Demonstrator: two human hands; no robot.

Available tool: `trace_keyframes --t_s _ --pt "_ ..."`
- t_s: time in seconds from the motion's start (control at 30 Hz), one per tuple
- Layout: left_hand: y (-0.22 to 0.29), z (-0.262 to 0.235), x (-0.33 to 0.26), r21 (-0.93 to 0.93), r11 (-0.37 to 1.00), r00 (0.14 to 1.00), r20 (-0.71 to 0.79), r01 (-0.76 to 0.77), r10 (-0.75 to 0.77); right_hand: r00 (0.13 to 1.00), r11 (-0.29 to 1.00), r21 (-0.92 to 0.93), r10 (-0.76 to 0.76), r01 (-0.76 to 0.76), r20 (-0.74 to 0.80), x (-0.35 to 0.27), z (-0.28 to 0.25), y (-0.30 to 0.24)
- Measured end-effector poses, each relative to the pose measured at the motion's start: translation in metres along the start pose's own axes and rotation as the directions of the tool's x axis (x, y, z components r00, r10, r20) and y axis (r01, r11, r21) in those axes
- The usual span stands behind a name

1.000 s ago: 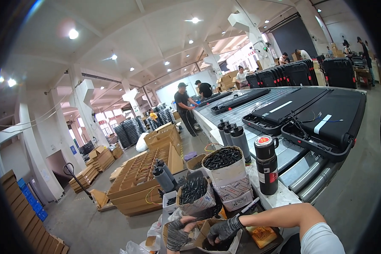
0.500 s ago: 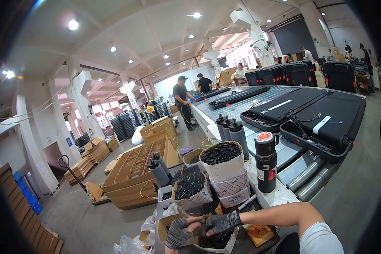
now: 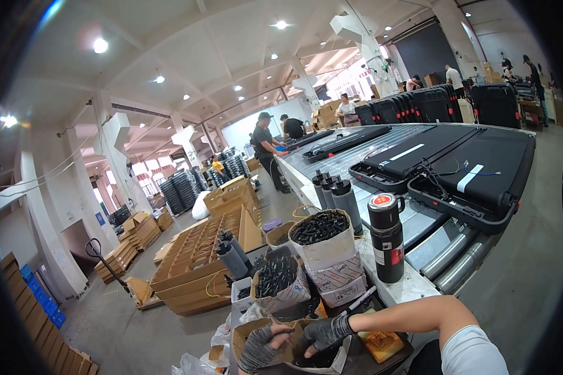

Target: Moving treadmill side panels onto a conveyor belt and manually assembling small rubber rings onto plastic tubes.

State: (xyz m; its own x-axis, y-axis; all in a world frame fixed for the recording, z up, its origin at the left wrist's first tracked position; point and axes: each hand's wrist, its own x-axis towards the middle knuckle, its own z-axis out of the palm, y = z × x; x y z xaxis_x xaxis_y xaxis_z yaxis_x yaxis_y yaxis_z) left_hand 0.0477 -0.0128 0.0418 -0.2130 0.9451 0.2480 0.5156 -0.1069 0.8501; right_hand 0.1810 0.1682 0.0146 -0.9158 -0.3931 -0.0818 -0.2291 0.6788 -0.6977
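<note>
My left hand (image 3: 260, 349), in a grey glove with bare fingertips, is at the low middle, over an open cardboard box (image 3: 244, 330). Its thumb and forefinger are pinched together; a small dark piece seems to sit at their tips, too small to name. Just right of it, my right hand (image 3: 326, 333), gloved alike, dips into an open white-sided box (image 3: 340, 361) of small black parts (image 3: 322, 360). Its fingers bend downward and press together among the parts; what they hold is hidden.
Further boxes of black parts (image 3: 276, 276) (image 3: 321, 228) stand ahead. A black flask (image 3: 386, 250) and grey cylinders (image 3: 346, 203) stand on the edge of the roller conveyor (image 3: 447, 255), which carries black cases (image 3: 475, 169). A marker (image 3: 361, 299) lies by my right forearm. Co-workers (image 3: 267, 147) stand farther off.
My right fingers have moved lower into the parts box. My left hand has shifted slightly left and down, its pinch now tighter. The whole view has shifted a little.
</note>
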Motion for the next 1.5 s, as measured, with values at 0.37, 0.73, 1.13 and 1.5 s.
trace_keyframes --t_s 0.37,0.73,1.13,1.5 --pt "-0.013 -0.001 0.008 0.174 0.985 1.000 -0.003 -0.008 0.008 0.705 0.989 0.075 -0.037 0.126 -0.708 0.004 0.008 -0.011" --pt "-0.004 0.029 0.006 -0.175 0.977 0.895 -0.446 -0.124 0.034 0.668 0.970 0.196 0.051 0.143 -0.742 -0.011 -0.002 -0.034" --pt "0.003 0.008 0.028 -0.298 0.954 0.911 -0.397 -0.016 -0.108 0.641 0.954 0.239 0.070 0.181 -0.764 -0.002 -0.028 -0.026" --pt "-0.018 -0.007 0.011 -0.408 0.894 0.763 -0.633 -0.186 -0.130 0.992 0.908 -0.407 0.056 -0.099 -0.117 -0.008 0.004 -0.005"
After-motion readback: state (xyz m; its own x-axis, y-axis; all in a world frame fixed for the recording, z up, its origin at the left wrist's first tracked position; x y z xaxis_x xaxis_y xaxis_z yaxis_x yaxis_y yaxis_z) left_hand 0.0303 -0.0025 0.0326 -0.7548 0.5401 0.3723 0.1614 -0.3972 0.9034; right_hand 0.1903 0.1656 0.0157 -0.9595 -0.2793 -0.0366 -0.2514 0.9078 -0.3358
